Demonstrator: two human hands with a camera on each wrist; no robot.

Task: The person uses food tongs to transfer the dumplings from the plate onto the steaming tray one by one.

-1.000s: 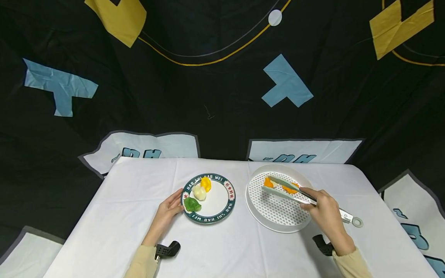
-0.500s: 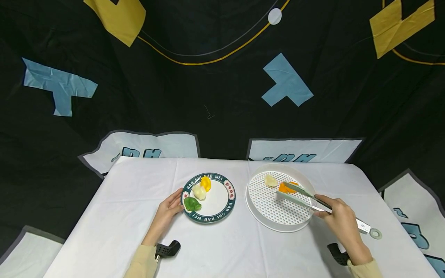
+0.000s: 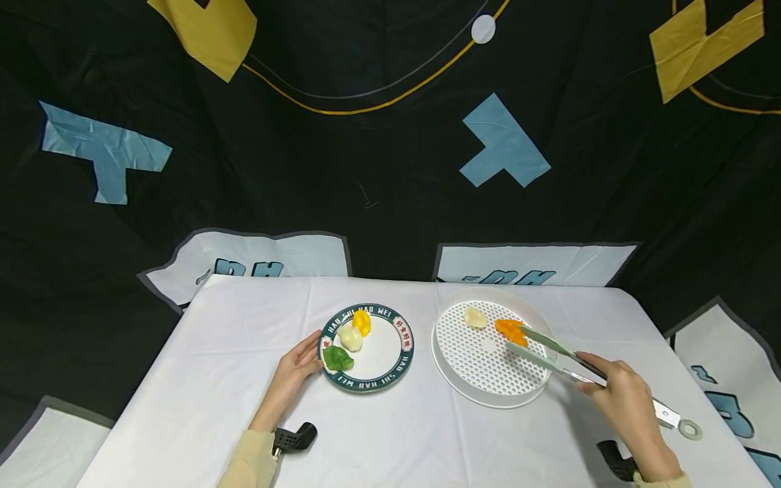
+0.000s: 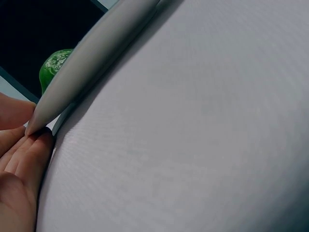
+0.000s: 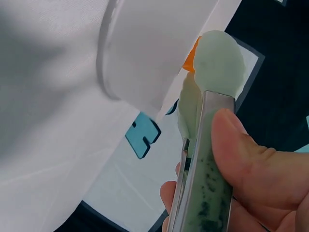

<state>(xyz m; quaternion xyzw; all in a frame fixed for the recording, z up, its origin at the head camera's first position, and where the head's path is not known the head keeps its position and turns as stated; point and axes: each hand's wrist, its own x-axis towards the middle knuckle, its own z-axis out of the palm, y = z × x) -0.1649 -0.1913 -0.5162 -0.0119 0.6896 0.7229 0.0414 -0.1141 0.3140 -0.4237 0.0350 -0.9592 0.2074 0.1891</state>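
Compared with one second earlier, the right hand (image 3: 628, 400) has drawn back toward the worktop's (image 3: 201, 379) right edge, its grip curled around the tongs (image 3: 567, 356). The tong tips now sit at the orange piece (image 3: 511, 330) in the perforated tray (image 3: 488, 396), leaving a pale piece (image 3: 474, 316) exposed beside it. The left hand (image 3: 293, 369) remains, fingers relaxed, against the plate (image 3: 390, 376) rim. The orange piece appears to be the item now addressed.

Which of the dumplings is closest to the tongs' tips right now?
The orange dumpling in the white perforated tray, right at the tips of the tongs. The pale dumpling lies farther left in the same tray; the rest sit on the plate.
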